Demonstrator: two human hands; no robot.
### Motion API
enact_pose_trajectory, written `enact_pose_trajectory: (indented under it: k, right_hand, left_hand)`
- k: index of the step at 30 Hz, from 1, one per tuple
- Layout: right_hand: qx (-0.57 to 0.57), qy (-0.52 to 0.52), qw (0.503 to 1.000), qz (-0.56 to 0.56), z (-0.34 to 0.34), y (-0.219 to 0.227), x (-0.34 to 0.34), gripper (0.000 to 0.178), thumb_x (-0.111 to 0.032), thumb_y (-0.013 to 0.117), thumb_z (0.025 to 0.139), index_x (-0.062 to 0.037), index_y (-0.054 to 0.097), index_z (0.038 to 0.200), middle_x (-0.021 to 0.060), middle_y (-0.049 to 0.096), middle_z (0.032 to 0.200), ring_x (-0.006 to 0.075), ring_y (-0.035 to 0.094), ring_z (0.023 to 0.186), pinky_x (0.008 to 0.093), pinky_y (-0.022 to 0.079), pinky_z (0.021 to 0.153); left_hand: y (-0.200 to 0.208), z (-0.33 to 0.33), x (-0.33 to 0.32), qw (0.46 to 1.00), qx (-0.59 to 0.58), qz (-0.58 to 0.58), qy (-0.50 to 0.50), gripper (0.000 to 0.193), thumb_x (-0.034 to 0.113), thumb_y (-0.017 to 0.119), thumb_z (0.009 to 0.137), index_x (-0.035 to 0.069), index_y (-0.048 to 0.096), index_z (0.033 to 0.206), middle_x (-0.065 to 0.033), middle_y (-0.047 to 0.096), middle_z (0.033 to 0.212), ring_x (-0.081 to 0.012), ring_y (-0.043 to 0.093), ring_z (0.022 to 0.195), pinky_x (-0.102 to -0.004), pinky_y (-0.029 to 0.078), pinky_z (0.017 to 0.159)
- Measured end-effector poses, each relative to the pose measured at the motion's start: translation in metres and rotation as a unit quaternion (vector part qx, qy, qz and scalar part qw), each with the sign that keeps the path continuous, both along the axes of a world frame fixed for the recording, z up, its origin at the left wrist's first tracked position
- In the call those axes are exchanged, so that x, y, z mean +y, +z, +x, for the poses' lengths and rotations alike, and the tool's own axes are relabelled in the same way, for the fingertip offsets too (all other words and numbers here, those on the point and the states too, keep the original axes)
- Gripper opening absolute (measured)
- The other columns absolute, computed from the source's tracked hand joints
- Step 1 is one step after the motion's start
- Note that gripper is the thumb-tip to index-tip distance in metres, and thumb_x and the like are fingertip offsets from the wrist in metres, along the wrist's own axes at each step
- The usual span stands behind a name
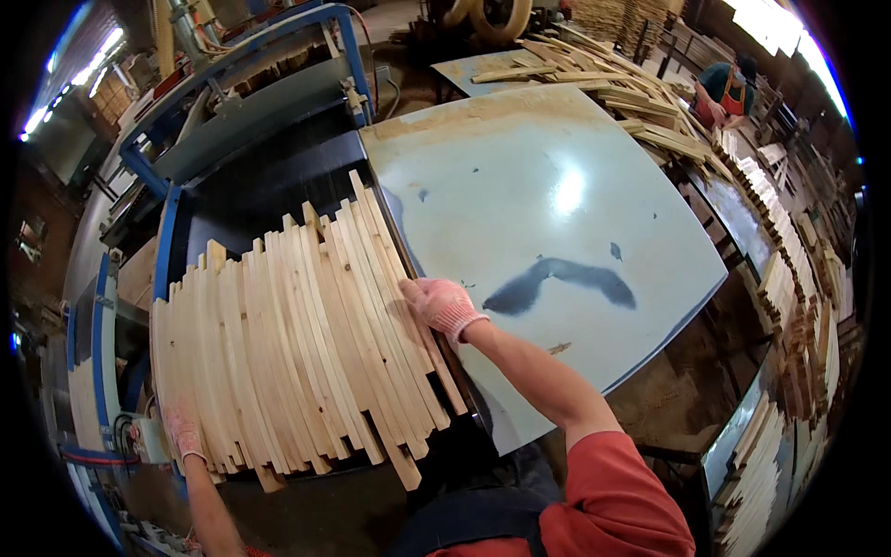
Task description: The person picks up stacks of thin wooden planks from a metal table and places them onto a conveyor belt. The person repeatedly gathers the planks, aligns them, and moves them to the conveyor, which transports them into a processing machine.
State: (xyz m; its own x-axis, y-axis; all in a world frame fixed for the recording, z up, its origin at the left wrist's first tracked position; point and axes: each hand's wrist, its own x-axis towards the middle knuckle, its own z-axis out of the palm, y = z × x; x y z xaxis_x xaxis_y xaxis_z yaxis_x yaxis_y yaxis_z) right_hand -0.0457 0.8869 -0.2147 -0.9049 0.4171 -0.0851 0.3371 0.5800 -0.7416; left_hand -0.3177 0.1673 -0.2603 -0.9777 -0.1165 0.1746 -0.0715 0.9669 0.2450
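A row of pale wooden strips (278, 353) lies side by side on a dark machine bed, their ends uneven. My right hand (445, 304), in a pinkish-white knitted glove, is at the right edge of the row. Its fingers are closed over the outermost wooden strip (399, 278). My left hand (183, 432), in a similar glove, rests flat along the left edge of the row, near its lower corner. The fingers there look stretched out, though they blend with the wood and are partly blurred.
A pale blue-grey table (520, 186) with dark worn patches adjoins the bed on the right. Loose strips (640, 93) are heaped beyond it. Blue machine frames (148, 167) stand at the back left. Stacked strips (789, 269) line the far right, where another person (726, 93) works.
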Motion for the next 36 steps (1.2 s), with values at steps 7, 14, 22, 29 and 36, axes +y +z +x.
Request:
enact_pose_trajectory:
  k: [7,14,22,29,36]
  right_hand:
    - [0.198,-0.123,0.885,-0.402,0.051,-0.083,0.007,0.029,-0.030,0.062,0.110,-0.0052,0.072,0.100,-0.0024,0.061,0.081,0.0113,0.057,0.075,0.0287,0.051,0.074]
    - [0.223,-0.118,0.922,-0.293,0.096,-0.095,0.001,0.045,-0.006,0.068,0.102,0.0070,0.061,0.145,-0.0046,0.065,0.091,0.0047,0.054,0.078,0.0208,0.048,0.071]
    - [0.212,-0.118,0.956,-0.166,0.123,-0.092,-0.014,0.061,-0.005,0.077,0.095,0.0079,0.055,0.150,-0.0005,0.065,0.090,0.0074,0.057,0.079,0.0239,0.051,0.073]
    - [0.125,-0.135,0.981,-0.070,0.105,-0.051,-0.032,0.060,-0.032,0.067,0.103,0.0062,0.057,0.148,0.0149,0.073,0.131,0.0188,0.065,0.122,0.0336,0.049,0.108]
    - [0.177,-0.149,0.916,-0.328,0.068,-0.041,-0.058,0.063,-0.036,0.066,0.107,0.0024,0.051,0.156,0.0100,0.068,0.140,0.0198,0.064,0.124,0.0313,0.049,0.108]
  left_hand:
    - [0.069,0.139,-0.034,0.991,-0.057,0.065,0.103,0.067,0.043,0.070,0.092,0.001,0.060,0.143,-0.0270,0.065,0.140,-0.0428,0.061,0.133,-0.0504,0.048,0.111]
    - [0.136,0.235,-0.003,0.954,-0.061,-0.037,0.292,0.084,0.061,0.065,0.089,0.005,0.052,0.151,-0.0208,0.052,0.158,-0.0389,0.050,0.145,-0.0498,0.041,0.119]
    - [0.151,0.170,-0.040,0.953,-0.090,-0.018,0.289,0.100,0.057,0.066,0.092,0.013,0.024,0.171,-0.0100,0.021,0.179,-0.0336,0.023,0.163,-0.0497,0.022,0.132]
    - [0.149,0.086,-0.102,0.969,-0.097,-0.105,0.203,0.106,0.056,0.071,0.091,0.010,0.019,0.172,-0.0149,0.021,0.179,-0.0355,0.020,0.164,-0.0534,0.021,0.131]
    - [0.149,0.080,-0.117,0.971,-0.113,-0.158,0.137,0.105,0.055,0.069,0.094,0.007,0.019,0.171,-0.0157,0.021,0.178,-0.0334,0.019,0.164,-0.0488,0.016,0.133]
